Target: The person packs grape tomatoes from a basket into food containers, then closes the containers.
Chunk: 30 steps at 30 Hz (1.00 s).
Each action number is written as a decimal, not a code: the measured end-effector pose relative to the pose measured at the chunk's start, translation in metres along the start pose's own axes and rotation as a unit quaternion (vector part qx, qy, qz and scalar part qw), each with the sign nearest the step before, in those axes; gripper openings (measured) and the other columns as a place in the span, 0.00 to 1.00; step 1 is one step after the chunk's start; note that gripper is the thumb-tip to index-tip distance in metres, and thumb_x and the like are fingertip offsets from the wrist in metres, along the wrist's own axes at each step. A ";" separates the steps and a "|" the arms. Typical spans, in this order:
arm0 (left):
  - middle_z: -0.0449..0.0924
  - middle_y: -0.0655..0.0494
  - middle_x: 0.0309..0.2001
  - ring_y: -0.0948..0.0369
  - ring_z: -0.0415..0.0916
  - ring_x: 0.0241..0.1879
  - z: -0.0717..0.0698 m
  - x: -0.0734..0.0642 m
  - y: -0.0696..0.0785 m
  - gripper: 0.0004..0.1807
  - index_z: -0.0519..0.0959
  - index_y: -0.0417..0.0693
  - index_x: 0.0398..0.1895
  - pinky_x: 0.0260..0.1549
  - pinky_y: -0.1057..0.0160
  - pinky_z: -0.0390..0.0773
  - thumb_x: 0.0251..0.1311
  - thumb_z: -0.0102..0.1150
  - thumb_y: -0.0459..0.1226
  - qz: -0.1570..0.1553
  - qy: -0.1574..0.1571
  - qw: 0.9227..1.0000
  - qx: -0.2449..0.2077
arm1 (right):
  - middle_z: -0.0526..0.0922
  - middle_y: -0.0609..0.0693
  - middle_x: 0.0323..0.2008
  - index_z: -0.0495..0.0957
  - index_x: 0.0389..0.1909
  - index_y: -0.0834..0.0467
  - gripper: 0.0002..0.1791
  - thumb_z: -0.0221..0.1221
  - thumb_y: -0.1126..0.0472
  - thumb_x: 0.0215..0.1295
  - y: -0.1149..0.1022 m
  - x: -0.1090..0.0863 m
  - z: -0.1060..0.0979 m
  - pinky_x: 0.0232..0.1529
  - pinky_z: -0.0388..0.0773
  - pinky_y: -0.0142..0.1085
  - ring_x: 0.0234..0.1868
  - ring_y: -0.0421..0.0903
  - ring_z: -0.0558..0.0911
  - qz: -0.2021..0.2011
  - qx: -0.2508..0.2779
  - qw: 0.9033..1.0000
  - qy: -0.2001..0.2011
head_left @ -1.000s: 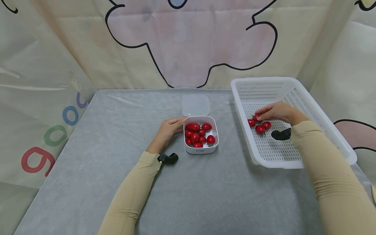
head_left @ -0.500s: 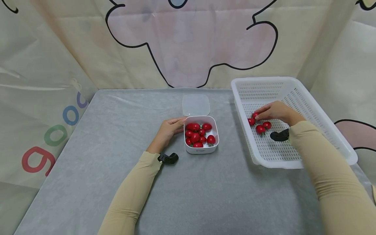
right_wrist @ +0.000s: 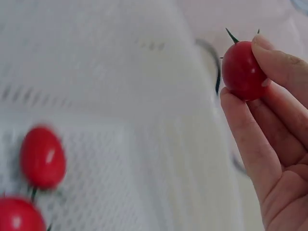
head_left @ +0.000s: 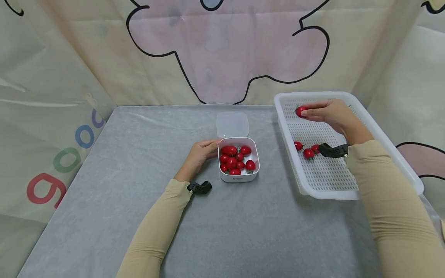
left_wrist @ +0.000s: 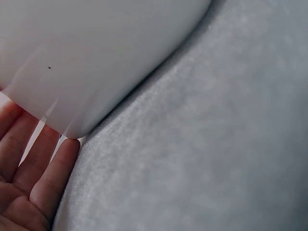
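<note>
Over the three-o'clock basket (head_left: 326,179), right hand (head_left: 335,114) has lifted one pinched tomato (head_left: 299,112), leaving three others (head_left: 308,153); left hand (head_left: 201,151), outstretched, touches box (head_left: 240,178).

The head view faces forward and down from above the near side of the table (head_left: 264,231), far enough back to take in box (head_left: 240,178), basket (head_left: 326,194) and far backdrop (head_left: 215,54). The left wrist view, very close, faces the box's outer wall past the left hand (head_left: 199,155); the head view shares both. The right wrist view looks closely across the basket toward the backdrop, sharing the right hand (head_left: 335,116) and its tomato (head_left: 300,112) with the head view.
</note>
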<state>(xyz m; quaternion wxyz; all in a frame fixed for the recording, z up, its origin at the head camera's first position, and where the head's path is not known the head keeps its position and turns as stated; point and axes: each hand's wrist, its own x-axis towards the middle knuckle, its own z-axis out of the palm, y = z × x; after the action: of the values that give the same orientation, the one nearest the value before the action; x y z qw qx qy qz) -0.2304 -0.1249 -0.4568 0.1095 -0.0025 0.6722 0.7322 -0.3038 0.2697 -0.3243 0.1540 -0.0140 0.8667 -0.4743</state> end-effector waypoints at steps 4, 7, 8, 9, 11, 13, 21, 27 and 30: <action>0.78 0.42 0.63 0.62 0.83 0.50 0.001 0.000 0.000 0.20 0.78 0.34 0.59 0.57 0.58 0.82 0.70 0.57 0.38 0.000 0.000 1.000 0.005 | 0.86 0.29 0.39 0.86 0.48 0.39 0.14 0.68 0.48 0.60 -0.022 -0.007 0.010 0.46 0.82 0.23 0.43 0.29 0.84 -0.027 0.060 0.998 -0.005; 0.78 0.42 0.63 0.62 0.83 0.50 0.001 0.001 0.000 0.20 0.78 0.34 0.59 0.58 0.57 0.82 0.70 0.57 0.37 -0.001 0.000 1.000 -0.001 | 0.88 0.32 0.37 0.88 0.44 0.42 0.10 0.68 0.53 0.62 -0.037 -0.011 0.020 0.43 0.84 0.24 0.43 0.30 0.84 -0.038 0.097 0.994 -0.016; 0.78 0.42 0.62 0.62 0.83 0.50 0.001 0.001 0.000 0.20 0.78 0.34 0.59 0.57 0.58 0.82 0.70 0.57 0.38 -0.002 0.001 1.000 -0.002 | 0.88 0.33 0.37 0.89 0.42 0.43 0.09 0.68 0.55 0.62 -0.042 -0.011 0.024 0.42 0.84 0.24 0.42 0.31 0.85 -0.041 0.109 0.993 -0.019; 0.78 0.42 0.62 0.62 0.83 0.50 0.001 0.001 0.000 0.20 0.78 0.34 0.59 0.57 0.58 0.82 0.70 0.57 0.38 -0.002 0.001 1.000 -0.002 | 0.89 0.34 0.36 0.89 0.41 0.43 0.08 0.67 0.56 0.62 -0.046 -0.012 0.029 0.42 0.84 0.24 0.41 0.32 0.86 -0.045 0.113 0.992 -0.022; 0.78 0.42 0.62 0.62 0.83 0.50 0.001 0.001 0.000 0.20 0.78 0.34 0.59 0.57 0.58 0.82 0.70 0.58 0.38 -0.002 0.000 1.000 -0.002 | 0.89 0.35 0.35 0.89 0.40 0.44 0.07 0.68 0.57 0.62 -0.052 -0.013 0.036 0.43 0.85 0.25 0.40 0.33 0.86 -0.047 0.116 0.992 -0.026; 0.78 0.42 0.62 0.61 0.83 0.51 0.002 0.001 0.000 0.20 0.78 0.34 0.59 0.57 0.58 0.82 0.70 0.58 0.39 -0.002 0.000 1.000 0.000 | 0.89 0.36 0.35 0.89 0.41 0.45 0.08 0.68 0.56 0.62 -0.057 -0.013 0.044 0.44 0.85 0.26 0.40 0.35 0.87 -0.045 0.109 0.993 -0.031; 0.77 0.40 0.62 0.66 0.82 0.47 0.003 0.001 0.001 0.20 0.78 0.33 0.59 0.57 0.59 0.82 0.70 0.57 0.37 -0.001 0.002 1.000 -0.004 | 0.89 0.39 0.35 0.86 0.49 0.56 0.16 0.68 0.55 0.62 -0.071 -0.013 0.074 0.49 0.84 0.28 0.41 0.39 0.87 -0.055 0.063 0.995 -0.056; 0.77 0.40 0.63 0.66 0.82 0.48 0.002 0.001 0.002 0.20 0.78 0.32 0.59 0.56 0.59 0.82 0.70 0.57 0.36 0.000 0.001 1.000 -0.006 | 0.90 0.42 0.38 0.82 0.54 0.63 0.23 0.69 0.56 0.61 -0.078 -0.009 0.094 0.50 0.84 0.30 0.42 0.39 0.88 -0.058 0.033 0.994 -0.081; 0.78 0.41 0.62 0.64 0.82 0.51 0.003 0.001 0.002 0.20 0.78 0.33 0.59 0.56 0.59 0.82 0.70 0.57 0.37 0.000 -0.001 1.000 -0.001 | 0.90 0.45 0.40 0.83 0.54 0.61 0.23 0.71 0.55 0.59 -0.080 -0.008 0.106 0.52 0.84 0.33 0.43 0.40 0.87 -0.053 0.015 0.994 -0.098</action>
<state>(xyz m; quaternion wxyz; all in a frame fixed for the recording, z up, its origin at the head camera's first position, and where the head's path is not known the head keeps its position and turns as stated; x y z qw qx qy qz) -0.2313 -0.1221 -0.4549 0.1102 -0.0025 0.6716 0.7327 -0.2759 0.1402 -0.3089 0.2126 -0.1042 0.8382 -0.4912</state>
